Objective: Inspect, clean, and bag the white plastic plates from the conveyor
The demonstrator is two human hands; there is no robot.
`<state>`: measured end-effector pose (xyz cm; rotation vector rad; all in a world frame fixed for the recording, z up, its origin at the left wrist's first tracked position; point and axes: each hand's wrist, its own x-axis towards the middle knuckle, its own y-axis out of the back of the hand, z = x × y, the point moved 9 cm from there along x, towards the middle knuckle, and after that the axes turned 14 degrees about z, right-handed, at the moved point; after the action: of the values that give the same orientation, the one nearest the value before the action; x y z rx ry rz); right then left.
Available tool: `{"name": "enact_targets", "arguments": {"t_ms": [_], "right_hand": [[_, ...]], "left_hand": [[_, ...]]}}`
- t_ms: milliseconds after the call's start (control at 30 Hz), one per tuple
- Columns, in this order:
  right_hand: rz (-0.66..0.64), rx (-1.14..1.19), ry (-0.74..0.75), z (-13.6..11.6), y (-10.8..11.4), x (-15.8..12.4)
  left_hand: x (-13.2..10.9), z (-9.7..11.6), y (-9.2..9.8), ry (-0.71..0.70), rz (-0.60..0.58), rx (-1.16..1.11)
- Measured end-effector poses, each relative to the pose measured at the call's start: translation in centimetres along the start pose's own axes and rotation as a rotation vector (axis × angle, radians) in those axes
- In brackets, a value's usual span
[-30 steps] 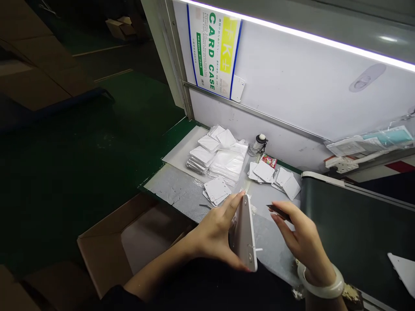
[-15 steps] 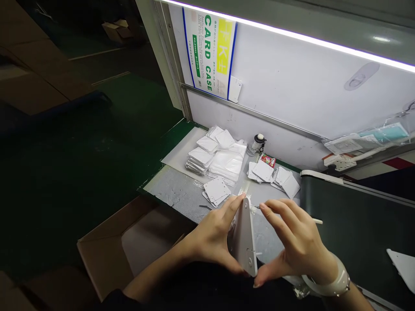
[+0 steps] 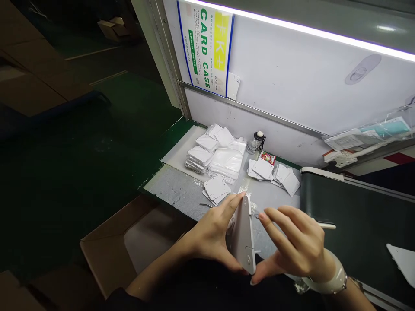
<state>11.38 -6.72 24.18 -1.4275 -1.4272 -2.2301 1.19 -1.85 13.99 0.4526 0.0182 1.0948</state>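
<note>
White tapering panel (image 3: 242,237) stands on edge in the left hand (image 3: 212,235), which grips it across its long sides, low at centre frame. The right hand (image 3: 296,246) sits just beside it, pinching a slim white-handled tool (image 3: 327,225), whose thin metal tip (image 3: 257,216) points toward the panel; contact between them cannot be made out. A pale bangle (image 3: 327,278) circles the right wrist. Beyond the hands, on the grey-covered worktop (image 3: 175,192), lie a stack of white square cards (image 3: 216,189) near the left hand, a heap of clear plastic sleeves (image 3: 226,163) at centre, and scattered cards (image 3: 263,168) toward the right. A small bottle (image 3: 257,141) and a red packet (image 3: 268,157) sit against the white wall (image 3: 285,86). A black conveyor belt (image 3: 356,229) runs along the right side, and an open cardboard box (image 3: 103,246) sits at lower left.
</note>
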Motion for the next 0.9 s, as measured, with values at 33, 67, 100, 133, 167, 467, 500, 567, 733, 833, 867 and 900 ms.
{"name": "enact_targets", "arguments": {"t_ms": [33,67,100,133,167,467,500,567,733,833,867,900], "right_hand": [[0.016,-0.005,0.038,-0.4,0.4,0.2],[0.024,-0.004,0.078,-0.9,0.7,0.5],[0.024,0.001,0.113,-1.3,1.0,0.8],[0.017,0.011,0.144,-1.8,1.3,1.0],[0.01,0.023,0.169,-2.1,1.5,1.2],[-0.03,0.034,-0.125,0.6,0.1,-0.6],[-0.053,0.022,-0.152,1.0,-0.3,-0.8],[-0.086,0.01,-0.139,1.1,-0.9,-0.9],[-0.016,0.007,0.066,-1.0,0.4,0.3],[0.003,0.058,0.134,-2.0,1.2,0.9],[0.008,0.069,0.13,-2.0,1.3,0.9],[0.011,0.069,0.107,-1.8,1.3,0.8]], "left_hand": [[0.0,-0.1,0.1,0.012,0.001,0.004],[0.0,-0.1,0.1,0.022,0.002,0.011],[0.1,-0.2,0.2,0.032,0.002,0.018],[0.1,-0.2,0.2,0.039,0.001,0.023],[0.1,-0.1,0.3,0.044,0.001,0.025],[0.5,0.3,0.1,0.021,-0.022,-0.005],[0.5,0.3,0.0,0.016,-0.027,0.007],[0.5,0.2,0.1,0.008,-0.034,0.034],[0.4,0.2,0.4,-0.012,-0.031,0.069],[0.4,0.3,0.5,-0.035,-0.024,0.072],[0.4,0.4,0.6,-0.038,-0.019,0.071],[0.4,0.4,0.6,-0.038,-0.017,0.071]]}}
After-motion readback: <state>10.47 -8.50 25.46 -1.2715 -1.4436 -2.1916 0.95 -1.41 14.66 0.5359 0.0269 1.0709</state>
